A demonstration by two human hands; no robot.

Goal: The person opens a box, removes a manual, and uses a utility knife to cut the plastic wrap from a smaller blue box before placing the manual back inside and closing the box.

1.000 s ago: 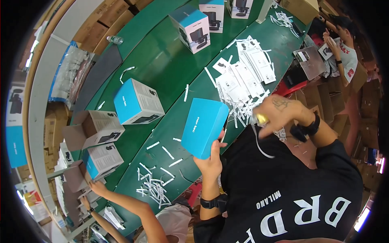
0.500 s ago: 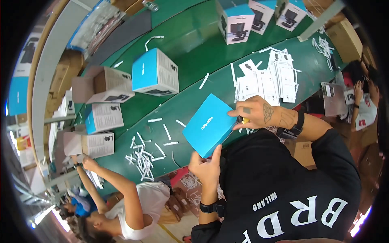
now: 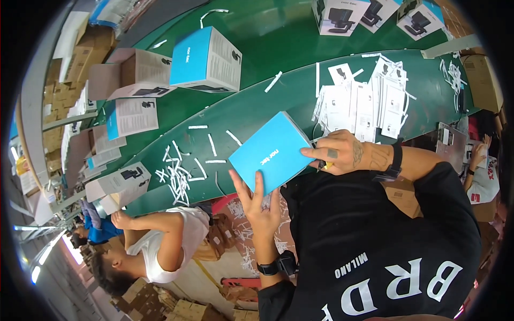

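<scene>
Working at the green bench [image 3: 243,115], with left forearm [image 3: 266,235] raised steeply from below and right forearm [image 3: 420,160] stretched nearly level from the right. Holding the blue box [image 3: 267,158] slantwise over the bench's near edge. Touching its lower-left part with spread fingers of the left hand [image 3: 259,214]; impossible to tell how firmly. Meeting its right edge with the right hand [image 3: 342,152], curled tightly around a small yellow-and-black tool [image 3: 327,165].

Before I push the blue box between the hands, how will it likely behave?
The blue box is probably stiff, given its flat faces and straight edges. It may pivot, since the left hand meets it with spread fingers. Its smooth-looking blue face could be somewhat slippery.
</scene>
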